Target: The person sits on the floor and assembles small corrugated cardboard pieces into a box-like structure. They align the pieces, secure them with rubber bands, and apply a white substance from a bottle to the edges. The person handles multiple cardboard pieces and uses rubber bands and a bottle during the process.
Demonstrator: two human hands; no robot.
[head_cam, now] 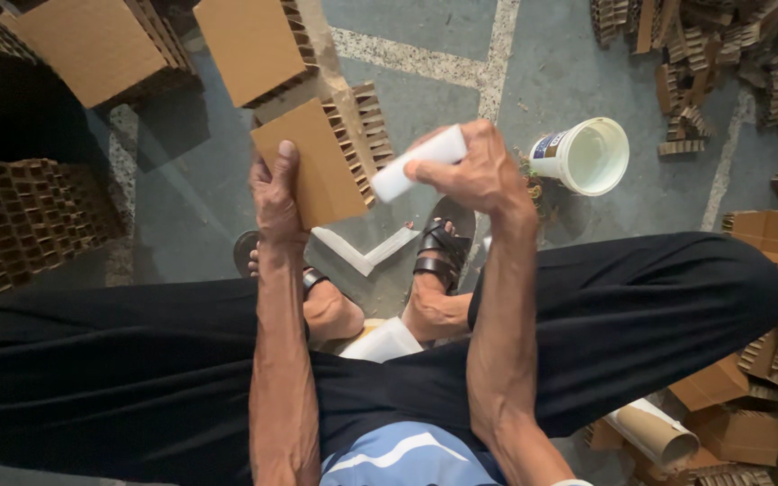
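Observation:
My left hand (276, 191) grips a brown honeycomb cardboard block (321, 157) by its flat face, holding it above the floor with the ribbed edge turned right. My right hand (474, 166) is closed around a white tube-shaped bottle (416, 162), whose tip rests against the block's ribbed edge. I sit with legs in black trousers spread, feet in dark sandals (438, 247) below the hands.
A white plastic cup (592, 155) stands on the grey floor at the right. Stacks of honeycomb cardboard (24, 216) lie left and top left, loose cardboard scraps (722, 45) top right and lower right, a cardboard roll (655, 432) by my right leg.

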